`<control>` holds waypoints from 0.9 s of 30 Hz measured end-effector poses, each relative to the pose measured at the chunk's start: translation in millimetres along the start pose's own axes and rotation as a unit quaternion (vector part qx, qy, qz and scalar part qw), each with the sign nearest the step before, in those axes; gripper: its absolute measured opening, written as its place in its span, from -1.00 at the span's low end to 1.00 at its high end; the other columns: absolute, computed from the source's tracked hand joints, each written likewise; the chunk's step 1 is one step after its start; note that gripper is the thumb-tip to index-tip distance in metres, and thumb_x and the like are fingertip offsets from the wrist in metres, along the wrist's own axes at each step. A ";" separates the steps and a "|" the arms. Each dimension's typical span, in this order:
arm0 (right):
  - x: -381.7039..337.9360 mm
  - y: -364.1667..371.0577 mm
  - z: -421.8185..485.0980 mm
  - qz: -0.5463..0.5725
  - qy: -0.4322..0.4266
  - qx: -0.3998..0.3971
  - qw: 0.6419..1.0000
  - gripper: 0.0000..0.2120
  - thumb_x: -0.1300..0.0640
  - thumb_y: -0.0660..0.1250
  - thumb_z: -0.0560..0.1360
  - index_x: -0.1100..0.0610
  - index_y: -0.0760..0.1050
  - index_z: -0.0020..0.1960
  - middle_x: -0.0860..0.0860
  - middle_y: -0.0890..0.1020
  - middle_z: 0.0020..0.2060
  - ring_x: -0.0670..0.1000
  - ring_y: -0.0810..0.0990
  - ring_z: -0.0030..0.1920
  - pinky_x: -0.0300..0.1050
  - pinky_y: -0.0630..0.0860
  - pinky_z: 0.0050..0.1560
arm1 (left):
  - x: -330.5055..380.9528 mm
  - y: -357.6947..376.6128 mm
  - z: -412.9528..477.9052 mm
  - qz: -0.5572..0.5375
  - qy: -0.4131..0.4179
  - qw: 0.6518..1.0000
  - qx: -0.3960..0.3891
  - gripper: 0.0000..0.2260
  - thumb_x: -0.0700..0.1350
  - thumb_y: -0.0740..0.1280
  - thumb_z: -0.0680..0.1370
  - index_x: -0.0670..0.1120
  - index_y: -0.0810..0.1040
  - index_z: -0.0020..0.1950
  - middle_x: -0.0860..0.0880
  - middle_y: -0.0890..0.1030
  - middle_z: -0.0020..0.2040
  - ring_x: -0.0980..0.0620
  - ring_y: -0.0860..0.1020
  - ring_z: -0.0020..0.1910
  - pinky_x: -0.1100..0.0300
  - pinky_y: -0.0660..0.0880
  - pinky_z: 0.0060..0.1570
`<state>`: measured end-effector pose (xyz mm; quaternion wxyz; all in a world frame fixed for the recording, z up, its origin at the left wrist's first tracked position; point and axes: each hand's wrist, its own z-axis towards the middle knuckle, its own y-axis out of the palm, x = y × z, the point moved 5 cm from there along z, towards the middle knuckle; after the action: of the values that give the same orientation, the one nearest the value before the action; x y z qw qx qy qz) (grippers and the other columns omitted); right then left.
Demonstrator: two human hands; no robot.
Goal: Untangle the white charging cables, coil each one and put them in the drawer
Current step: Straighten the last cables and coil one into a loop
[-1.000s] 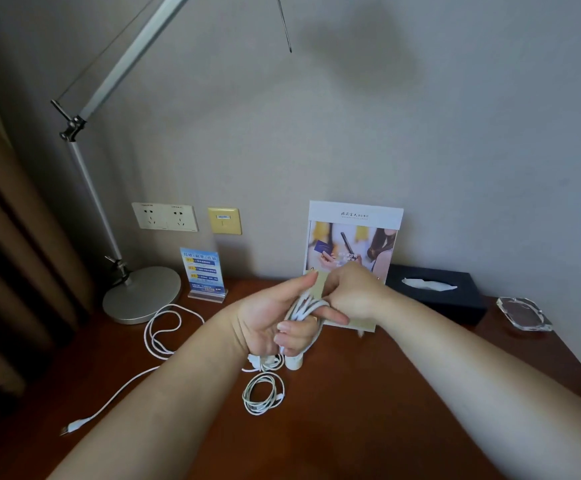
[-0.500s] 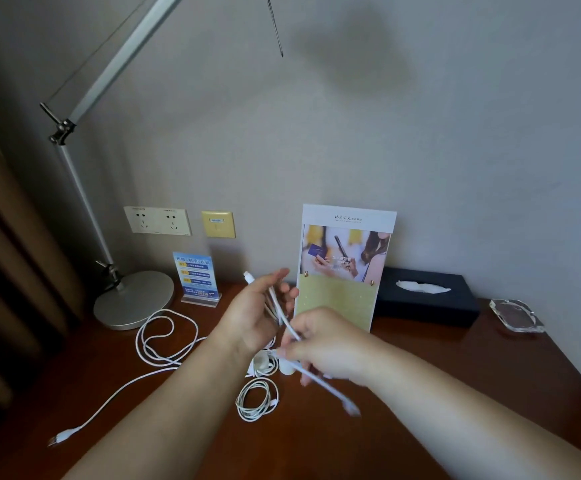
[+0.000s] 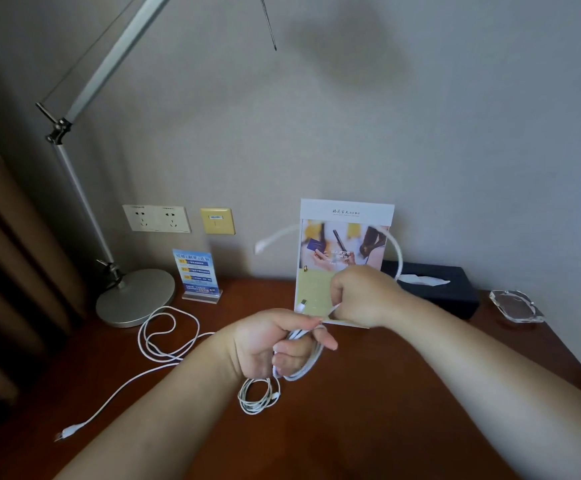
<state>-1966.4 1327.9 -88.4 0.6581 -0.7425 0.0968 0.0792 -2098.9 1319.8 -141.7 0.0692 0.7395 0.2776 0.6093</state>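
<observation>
My left hand (image 3: 271, 344) grips a coil of white charging cable (image 3: 304, 365) above the brown desk (image 3: 403, 410). My right hand (image 3: 362, 294) is closed on the same cable's free end, which arcs up and over in the air to a blurred plug tip (image 3: 259, 245). A second, small coiled white cable (image 3: 258, 396) lies on the desk just below my left hand. A third white cable (image 3: 164, 336) lies loose at the left, its plug (image 3: 64, 435) near the front edge. No drawer is in view.
A silver desk lamp base (image 3: 136, 296) stands at the back left, its arm rising overhead. Against the wall are a blue sign (image 3: 196, 273), a picture card stand (image 3: 344, 244), a black tissue box (image 3: 445, 289) and a glass ashtray (image 3: 516, 306). Wall sockets (image 3: 156, 218) sit above the desk.
My right hand has moved up and back toward the card stand, swinging the cable's free end up into an arc. My left hand has dropped slightly with the coil.
</observation>
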 end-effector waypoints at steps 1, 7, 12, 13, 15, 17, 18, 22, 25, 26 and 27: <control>0.1 -5.7 -1.0 0.004 0.011 0.006 1.000 -0.92 0.07 0.42 0.37 -0.01 0.52 -0.21 -0.15 0.46 -0.28 -0.05 0.47 -0.14 -0.15 0.39 -0.21 | -0.9 -5.1 0.1 0.025 -0.009 0.998 0.052 -0.66 0.03 0.22 0.54 -0.23 0.59 0.05 0.09 0.30 -0.63 0.17 0.30 -0.66 0.31 0.27 -0.53; -22.1 -0.8 -9.5 0.193 0.075 -0.018 0.978 -0.88 0.30 0.23 0.43 0.23 0.54 -0.19 0.14 0.63 -0.35 0.11 0.63 -0.25 -0.15 0.52 -0.24 | 2.3 -18.9 12.5 0.139 0.029 0.947 0.290 -0.22 0.41 0.21 0.31 -0.27 0.48 0.14 -0.06 0.33 -0.53 0.04 0.28 -0.58 0.29 0.26 -0.53; -42.5 20.8 -25.0 0.381 0.054 0.008 0.923 -0.81 0.24 0.11 0.57 0.13 0.47 -0.12 0.05 0.52 -0.39 -0.02 0.47 -0.49 -0.19 0.46 -0.39 | 4.3 -36.2 15.7 -0.015 0.137 0.910 0.391 -0.63 0.14 0.30 0.51 -0.20 0.52 -0.09 -0.12 0.49 -0.41 -0.01 0.43 -0.47 0.21 0.37 -0.40; -44.3 25.9 -28.1 0.382 0.046 0.011 0.923 -0.81 0.20 0.11 0.58 0.09 0.47 -0.12 0.02 0.51 -0.41 -0.02 0.47 -0.51 -0.20 0.44 -0.41 | 6.0 -39.1 16.0 -0.055 0.151 0.905 0.395 -0.70 0.05 0.30 0.54 -0.21 0.52 -0.06 -0.15 0.54 -0.35 -0.03 0.48 -0.42 0.20 0.42 -0.39; -46.5 39.2 -33.9 0.398 0.035 -0.013 0.917 -0.76 0.15 0.12 0.60 0.08 0.49 -0.18 0.00 0.49 -0.47 -0.05 0.42 -0.58 -0.24 0.38 -0.48 | 12.5 -46.0 14.7 -0.165 0.179 0.892 0.380 -0.78 -0.06 0.22 0.59 -0.20 0.51 -0.07 -0.10 0.64 -0.29 -0.01 0.54 -0.37 0.28 0.46 -0.45; -47.5 52.6 -38.7 0.432 0.017 -0.048 0.901 -0.71 0.11 0.12 0.61 0.10 0.49 -0.22 -0.02 0.45 -0.53 -0.09 0.34 -0.63 -0.27 0.31 -0.53 | 20.2 -49.9 10.8 -0.254 0.199 0.883 0.341 -0.75 -0.07 0.13 0.62 -0.18 0.49 -0.10 0.02 0.58 -0.45 0.08 0.53 -0.48 0.36 0.39 -0.53; -46.7 58.0 -39.7 0.446 0.006 -0.065 0.893 -0.70 0.09 0.13 0.62 0.10 0.50 -0.23 -0.03 0.43 -0.55 -0.10 0.32 -0.63 -0.28 0.30 -0.52 | 22.5 -49.0 8.5 -0.285 0.203 0.882 0.315 -0.72 -0.05 0.10 0.61 -0.19 0.50 -0.08 0.05 0.49 -0.53 0.10 0.48 -0.55 0.36 0.36 -0.54; -31.5 73.5 -33.8 0.414 -0.022 -0.181 0.892 -0.66 -0.06 0.24 0.55 0.10 0.52 -0.30 -0.01 0.42 -0.57 -0.10 0.39 -0.55 -0.21 0.34 -0.38 | 24.5 -28.8 8.2 -0.313 0.204 0.924 0.083 -0.65 -0.09 0.13 0.59 -0.34 0.55 0.08 -0.01 0.38 -0.57 0.10 0.33 -0.57 0.22 0.37 -0.44; -10.1 69.3 -20.7 0.289 -0.020 -0.200 0.936 -0.71 -0.15 0.38 0.42 0.06 0.56 -0.29 -0.07 0.51 -0.49 -0.08 0.50 -0.40 -0.18 0.44 -0.15 | 19.9 -17.3 2.6 -0.229 0.172 0.958 0.005 -0.68 -0.16 0.09 0.60 -0.36 0.49 0.13 -0.04 0.38 -0.54 0.07 0.30 -0.56 0.17 0.40 -0.39; -4.0 65.3 -15.4 0.248 -0.022 -0.194 0.949 -0.70 -0.18 0.42 0.37 0.06 0.57 -0.27 -0.07 0.55 -0.44 -0.06 0.52 -0.35 -0.16 0.45 -0.13 | 17.7 -14.0 1.4 -0.205 0.150 0.967 -0.025 -0.69 -0.18 0.08 0.60 -0.36 0.50 0.13 -0.02 0.34 -0.54 0.07 0.30 -0.57 0.20 0.39 -0.41; 0.4 60.5 -9.8 0.217 -0.024 -0.184 0.958 -0.66 -0.20 0.44 0.33 0.09 0.58 -0.26 -0.04 0.57 -0.40 -0.03 0.54 -0.31 -0.14 0.45 -0.14 | 15.8 -10.6 -0.2 -0.183 0.127 0.974 -0.048 -0.69 -0.19 0.08 0.58 -0.35 0.51 0.12 0.00 0.32 -0.54 0.09 0.29 -0.59 0.23 0.37 -0.43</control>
<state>-1981.1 1311.2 -145.6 0.4792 -0.8097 0.2234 0.2547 -2100.9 1336.4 -132.7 0.1789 0.5888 0.3854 0.6876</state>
